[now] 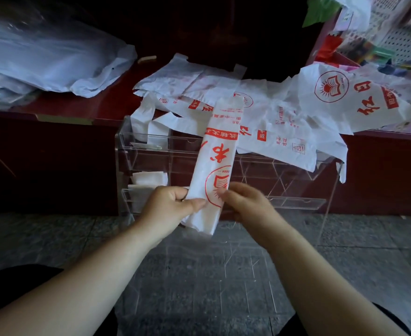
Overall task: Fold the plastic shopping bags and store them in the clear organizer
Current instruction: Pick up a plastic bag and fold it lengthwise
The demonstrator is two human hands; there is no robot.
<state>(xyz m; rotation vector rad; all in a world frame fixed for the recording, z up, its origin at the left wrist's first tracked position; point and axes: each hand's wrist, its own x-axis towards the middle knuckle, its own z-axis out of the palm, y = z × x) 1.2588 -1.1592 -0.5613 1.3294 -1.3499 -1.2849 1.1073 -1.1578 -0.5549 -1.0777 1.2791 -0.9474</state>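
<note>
A white plastic bag with red print, folded into a long narrow strip (216,156), stands slanted in front of the clear organizer (296,202). My left hand (168,209) grips the strip's lower end, thumb across its front. My right hand (245,202) touches the strip's right edge near the red round logo; it is blurred. Several unfolded white bags with red print (284,122) lie spread on the dark red ledge behind and drape over the organizer's top. Small folded white bags (150,178) sit in the organizer's left compartments.
A heap of clear plastic sheeting (54,61) lies on the ledge (83,103) at the left. Colourful goods and a perforated white panel (393,32) fill the upper right. Grey stone floor (54,238) lies below, and the organizer's clear front reaches toward my knees.
</note>
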